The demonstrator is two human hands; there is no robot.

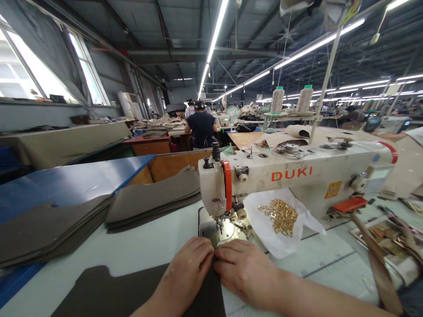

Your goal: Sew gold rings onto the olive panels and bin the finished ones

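Note:
Just in front of the sewing machine (251, 176), both hands meet at the edge of a dark grey-brown cut panel (125, 290) lying on the table. My left hand (187, 273) is closed, its thumb and bent fingers pinching the panel's far edge. Fingertips nearly touching it, my right hand (246, 270) is closed at the panel's right corner; its fingers hide what they grip there. The needle and presser foot (220, 224) stand over the metal plate, slightly beyond the fingers.
Stacks of dark panels (152, 198) lie at left beside a blue board (82, 178). Gold metal rings (280, 215) rest on white paper (261, 229) under the machine arm. At right are a parts tray (393, 259) and a brown strap (373, 259). A person (202, 127) sits ahead.

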